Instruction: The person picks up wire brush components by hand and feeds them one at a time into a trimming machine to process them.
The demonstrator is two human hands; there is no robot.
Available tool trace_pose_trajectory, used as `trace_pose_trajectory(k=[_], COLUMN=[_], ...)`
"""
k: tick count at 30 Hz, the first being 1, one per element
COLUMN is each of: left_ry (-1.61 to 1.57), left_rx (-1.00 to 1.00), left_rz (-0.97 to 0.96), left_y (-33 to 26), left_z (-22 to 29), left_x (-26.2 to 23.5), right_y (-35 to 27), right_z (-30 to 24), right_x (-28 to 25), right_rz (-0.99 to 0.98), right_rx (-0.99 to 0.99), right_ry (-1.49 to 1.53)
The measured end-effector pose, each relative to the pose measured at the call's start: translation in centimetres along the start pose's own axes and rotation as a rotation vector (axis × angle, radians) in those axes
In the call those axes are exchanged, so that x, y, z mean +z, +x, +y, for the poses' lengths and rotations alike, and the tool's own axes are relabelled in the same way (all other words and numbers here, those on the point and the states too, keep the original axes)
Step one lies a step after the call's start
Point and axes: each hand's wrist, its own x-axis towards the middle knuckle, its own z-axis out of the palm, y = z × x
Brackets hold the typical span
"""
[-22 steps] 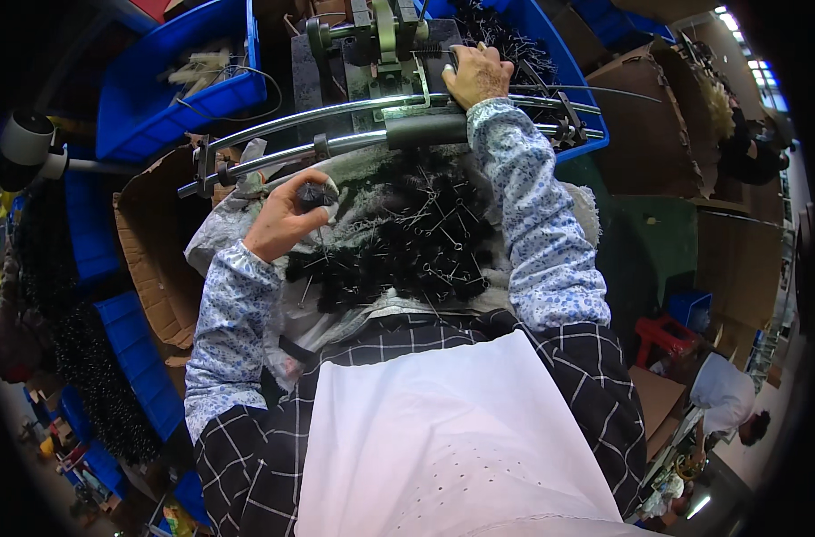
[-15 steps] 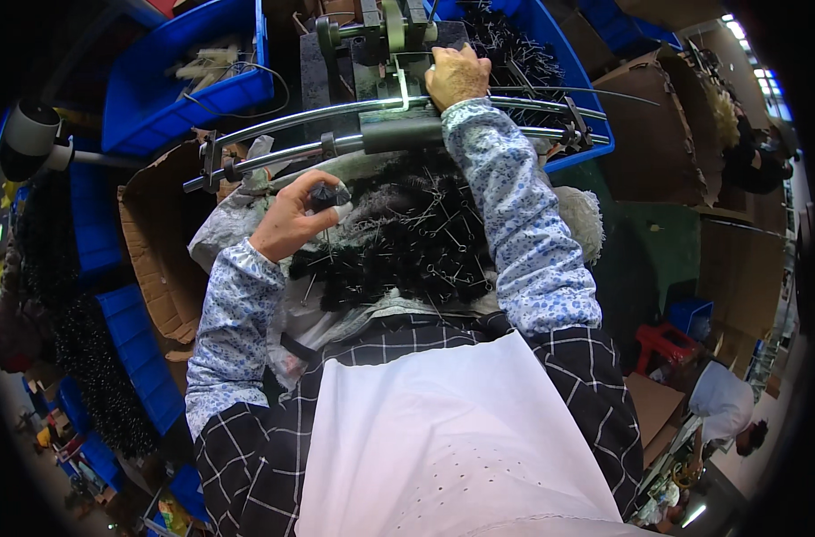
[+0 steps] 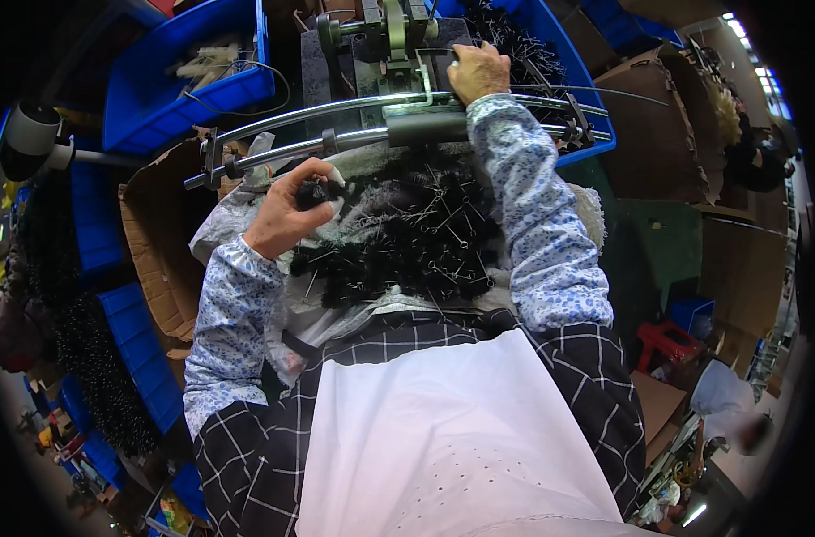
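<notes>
Held between the thumb and curled fingers of my left hand (image 3: 282,217) is a small black bristly piece (image 3: 312,192), largely hidden by the fingers. White covers sit on the thumb and fingertip. Up at the machine (image 3: 396,54), my right hand (image 3: 481,75) is closed beside a bent light-coloured metal bar (image 3: 425,82); what its fingers grip is hidden. Below the right wrist, a dark sleeve (image 3: 428,128) sits on the curved-looking metal rails (image 3: 286,123). A pile of black wire brushes (image 3: 407,242) with looped ends lies on pale cloth between my arms.
A blue bin (image 3: 188,116) with whitish pieces stands at the far left. Another blue bin (image 3: 595,143) at the far right holds more black brushes. Cardboard (image 3: 161,259) stands left of the pile. A red stool (image 3: 667,345) is at the right; people sit beyond it.
My right hand has shifted right, and the bent bar and dark sleeve have moved right with it. The fingers of my left hand have turned, hiding more of the black piece.
</notes>
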Motion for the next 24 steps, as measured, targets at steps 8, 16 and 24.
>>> trace_pose_trajectory(k=[8,16,24], left_ry=[-0.096,-0.12,-0.167], left_rx=[-0.005,-0.046,0.118], left_rz=[0.007,-0.007,0.089], left_y=[0.7,1.1,2.1], left_z=[-0.7,-0.1,0.6], left_x=[0.3,0.7,2.0], right_y=[3.7,4.3,1.4], right_z=[2.2,5.2,8.8], right_x=[-2.4,-0.6,-7.1], right_rz=[-0.394,-0.278,0.233], right_rx=[0.014,-0.289,0.018], right_ry=[-0.039,0.102,-0.067])
